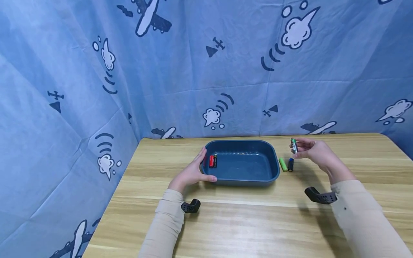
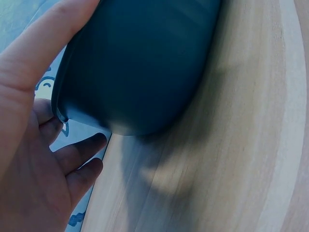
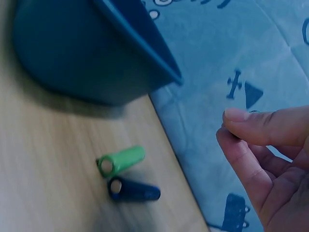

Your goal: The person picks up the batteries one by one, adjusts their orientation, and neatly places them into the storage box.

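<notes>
A dark blue rectangular basin [image 1: 243, 183] stands on the table. Inside it, at the left end, a red battery [image 1: 211, 161] and a black battery [image 1: 215, 161] lie side by side. My left hand [image 1: 190, 172] holds the basin's left end, thumb along the front rim and fingertips at the left edge. To the right, my right hand [image 1: 314, 150] pinches a green-topped battery [image 1: 294, 146] between thumb and fingers, above the table. In the right wrist view the fingers mostly hide that battery. Below this hand lie a light green battery [image 3: 123, 159] and a dark blue battery [image 3: 137, 189].
The wooden table [image 1: 232, 222] reaches back to a blue patterned curtain [image 1: 193, 71], which also hangs along the left side. The two loose batteries lie just right of the basin's right wall. A black wrist mount [image 1: 319, 196] sticks out from the right sleeve.
</notes>
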Motion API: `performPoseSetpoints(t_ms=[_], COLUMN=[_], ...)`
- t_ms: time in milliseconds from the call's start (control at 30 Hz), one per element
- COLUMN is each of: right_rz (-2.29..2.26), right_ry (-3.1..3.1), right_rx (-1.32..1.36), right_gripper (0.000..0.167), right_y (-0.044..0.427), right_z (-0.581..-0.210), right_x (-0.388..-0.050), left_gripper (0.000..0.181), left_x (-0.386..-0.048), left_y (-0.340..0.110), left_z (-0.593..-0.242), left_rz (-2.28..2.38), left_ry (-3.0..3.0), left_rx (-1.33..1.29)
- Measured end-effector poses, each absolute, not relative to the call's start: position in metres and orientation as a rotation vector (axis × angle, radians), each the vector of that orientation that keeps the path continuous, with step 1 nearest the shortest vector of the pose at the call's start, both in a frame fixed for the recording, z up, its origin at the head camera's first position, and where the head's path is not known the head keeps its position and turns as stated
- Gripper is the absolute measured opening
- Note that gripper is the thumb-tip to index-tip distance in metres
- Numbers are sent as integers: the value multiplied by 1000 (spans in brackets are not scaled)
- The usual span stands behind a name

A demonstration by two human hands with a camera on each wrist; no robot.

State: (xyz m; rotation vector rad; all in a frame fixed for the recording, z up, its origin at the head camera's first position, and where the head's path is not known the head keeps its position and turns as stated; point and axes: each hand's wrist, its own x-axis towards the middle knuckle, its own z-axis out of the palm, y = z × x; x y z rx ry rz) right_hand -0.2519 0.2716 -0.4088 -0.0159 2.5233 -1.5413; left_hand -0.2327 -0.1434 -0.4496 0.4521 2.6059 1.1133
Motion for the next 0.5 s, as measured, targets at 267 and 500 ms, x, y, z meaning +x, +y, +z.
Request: performPoseSetpoints(t_ms=[267, 500], right_rz=[-1523, -1523], right_ry=[2528, 2508], right_rx=[-38, -100], right_gripper=[81, 77], right_y=[255, 241], right_z=[-396, -388], right_x=[-254, -259], left_gripper=[117, 117], left_x=[-232, -232], left_y=[-143, -144], left_z=[-447, -448], left_rz=[1109, 1112], left_ry=[2608, 2608], left_rx=[442, 424])
